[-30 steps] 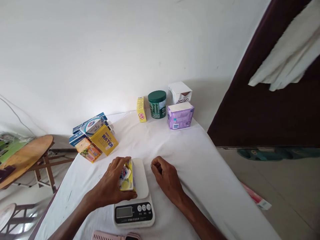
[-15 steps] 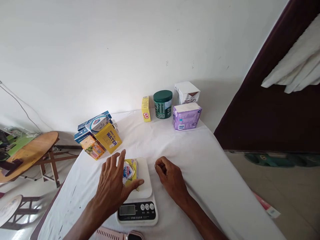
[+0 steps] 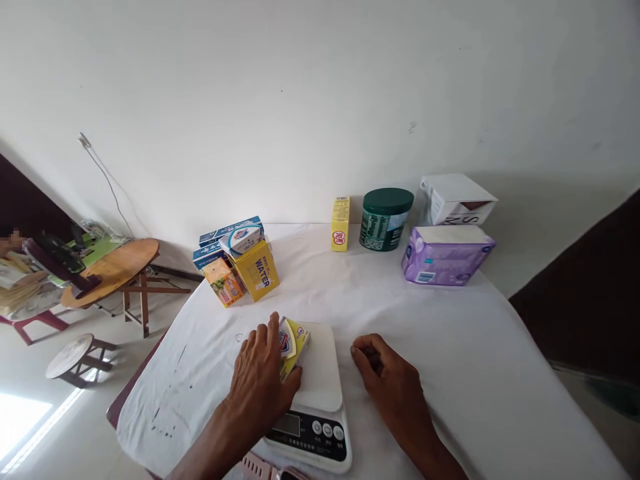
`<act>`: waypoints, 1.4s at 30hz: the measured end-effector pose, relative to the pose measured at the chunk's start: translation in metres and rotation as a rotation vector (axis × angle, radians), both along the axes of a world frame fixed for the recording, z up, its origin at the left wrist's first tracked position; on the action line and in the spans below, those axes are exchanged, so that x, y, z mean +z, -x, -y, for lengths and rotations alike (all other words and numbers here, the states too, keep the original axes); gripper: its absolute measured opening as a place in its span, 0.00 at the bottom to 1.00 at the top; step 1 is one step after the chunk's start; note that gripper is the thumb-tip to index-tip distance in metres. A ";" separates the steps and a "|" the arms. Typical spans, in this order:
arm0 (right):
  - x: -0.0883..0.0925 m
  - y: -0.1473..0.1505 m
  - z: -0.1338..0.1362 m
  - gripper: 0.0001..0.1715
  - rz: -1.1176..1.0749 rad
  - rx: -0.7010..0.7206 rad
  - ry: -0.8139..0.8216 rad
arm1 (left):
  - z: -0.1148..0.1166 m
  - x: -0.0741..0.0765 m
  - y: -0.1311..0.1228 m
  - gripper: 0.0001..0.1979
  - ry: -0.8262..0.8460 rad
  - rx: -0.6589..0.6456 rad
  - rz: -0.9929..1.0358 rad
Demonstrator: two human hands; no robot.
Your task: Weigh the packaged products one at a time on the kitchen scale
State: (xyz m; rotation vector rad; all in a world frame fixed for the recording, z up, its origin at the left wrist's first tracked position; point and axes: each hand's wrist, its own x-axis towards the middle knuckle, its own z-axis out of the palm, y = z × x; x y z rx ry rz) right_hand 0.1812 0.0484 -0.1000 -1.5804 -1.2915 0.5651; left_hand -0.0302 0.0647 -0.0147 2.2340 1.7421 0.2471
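Note:
A yellow soap box (image 3: 299,343) with a shield logo sits tilted over the left part of the white kitchen scale (image 3: 323,370). My left hand (image 3: 263,373) has it between thumb and fingers; part of the box is hidden behind the hand. Whether the box still touches the scale's platform I cannot tell. Part of the scale's dark display is covered by my left wrist. To the right of the scale, my right hand (image 3: 393,380) rests on the white cloth with curled fingers and nothing visible in them.
Stacked boxes stand at left, including a yellow WATER box (image 3: 260,270) and an orange box (image 3: 223,283). Along the wall are a small yellow box (image 3: 341,225), green canister (image 3: 386,220), white box (image 3: 460,197) and purple tissue pack (image 3: 447,257). A pink watch (image 3: 257,467) lies nearest me.
My left hand has closed its thumb and fingers on the soap box, which has turned and tilted. The camera view has swung left; my right hand stays curled beside the scale.

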 end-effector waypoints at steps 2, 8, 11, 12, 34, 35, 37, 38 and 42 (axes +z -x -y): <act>0.001 0.000 0.001 0.15 0.008 -0.001 0.029 | 0.001 0.004 0.013 0.42 0.022 0.004 0.035; 0.002 -0.001 0.001 0.19 0.045 -0.024 0.084 | 0.003 0.032 0.070 0.34 0.065 0.101 0.247; 0.000 -0.001 0.000 0.20 0.057 -0.025 0.090 | -0.014 0.055 0.103 0.34 -0.125 0.238 0.272; 0.000 -0.002 -0.001 0.20 0.059 -0.022 0.087 | -0.025 0.063 0.113 0.34 -0.217 0.288 0.244; 0.001 -0.003 0.000 0.21 0.042 -0.006 0.137 | -0.257 0.071 0.114 0.29 -0.313 0.376 -0.086; 0.002 -0.003 0.000 0.22 0.037 -0.008 0.129 | -0.257 0.071 0.115 0.29 -0.311 0.375 -0.077; 0.003 -0.003 -0.001 0.21 0.031 -0.010 0.111 | -0.255 0.074 0.117 0.30 -0.319 0.376 -0.054; 0.003 -0.002 -0.001 0.21 0.029 -0.009 0.105 | -0.253 0.076 0.119 0.31 -0.332 0.376 -0.040; 0.002 -0.002 -0.002 0.20 0.027 -0.013 0.087 | -0.235 0.091 0.120 0.29 -0.442 0.364 0.033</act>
